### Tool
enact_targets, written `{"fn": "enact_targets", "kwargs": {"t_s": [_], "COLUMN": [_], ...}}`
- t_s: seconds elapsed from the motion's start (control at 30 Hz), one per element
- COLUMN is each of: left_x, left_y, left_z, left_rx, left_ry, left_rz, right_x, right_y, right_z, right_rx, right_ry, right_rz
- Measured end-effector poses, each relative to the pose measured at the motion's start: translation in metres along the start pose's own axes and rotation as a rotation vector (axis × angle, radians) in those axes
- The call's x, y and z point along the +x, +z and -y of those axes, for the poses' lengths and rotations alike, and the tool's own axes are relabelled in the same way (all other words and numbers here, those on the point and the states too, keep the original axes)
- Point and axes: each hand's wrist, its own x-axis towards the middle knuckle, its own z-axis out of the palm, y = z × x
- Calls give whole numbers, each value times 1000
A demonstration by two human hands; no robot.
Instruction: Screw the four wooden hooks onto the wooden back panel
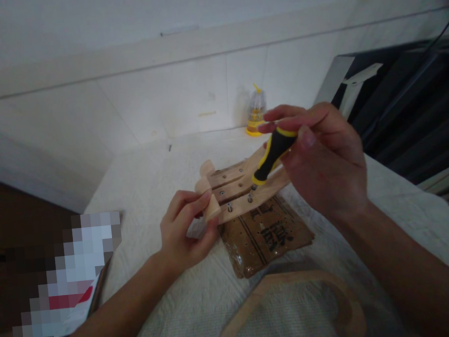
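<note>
A light wooden assembly point(237, 188) of several slats fixed to a curved end piece lies on the white cloth. My left hand point(185, 230) grips its curved end piece, fingers closed round the wood. My right hand point(322, 159) holds a black and yellow screwdriver point(273, 156) by the handle, tilted, with its tip down on a screw in a slat. Another screw point(230, 207) stands out of the nearest slat.
A brown printed packet point(265, 236) lies under the assembly. A curved wooden piece point(301, 304) rests close to me. A yellow-based bit case point(256, 113) stands by the wall. A booklet point(73, 305) lies at the left, a dark panel point(409, 103) at the right.
</note>
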Motion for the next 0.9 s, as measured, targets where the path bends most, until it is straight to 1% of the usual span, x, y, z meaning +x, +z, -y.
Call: {"fn": "enact_targets", "kwargs": {"t_s": [0.07, 0.13, 0.2, 0.33, 0.43, 0.5, 0.57, 0.63, 0.7, 0.8, 0.9], "left_x": [0, -1, -1, -2, -1, -1, -1, -1, -1, -1, -1], "left_y": [0, 0, 1, 1, 1, 0, 0, 0, 0, 0, 1], "left_z": [0, 0, 1, 2, 2, 1, 1, 1, 1, 1, 1], "left_rx": [5, 7, 4, 1, 7, 11, 14, 16, 14, 2, 9], "left_ry": [-2, 0, 3, 8, 11, 8, 5, 2, 2, 7, 9], "left_rz": [-3, -3, -4, -6, -5, -3, 0, 2, 0, -6, -8], "right_x": [-2, -2, -2, -1, -2, -4, -5, -6, -5, -4, -5], "right_y": [-1, -2, -2, 0, 1, 2, 3, 4, 5, 5, 4], "right_z": [0, -2, -4, -8, -9, -9, -8, -6, -6, -7, -8], "right_rx": [33, 24, 22, 59, 70, 111, 152, 146, 95, 19, -29], "right_ry": [66, 94, 42, -101, -108, -70, -21, -9, -45, -125, -153], "right_rz": [80, 112, 91, 3, -26, 15, 85, 114, 78, -25, -81]}}
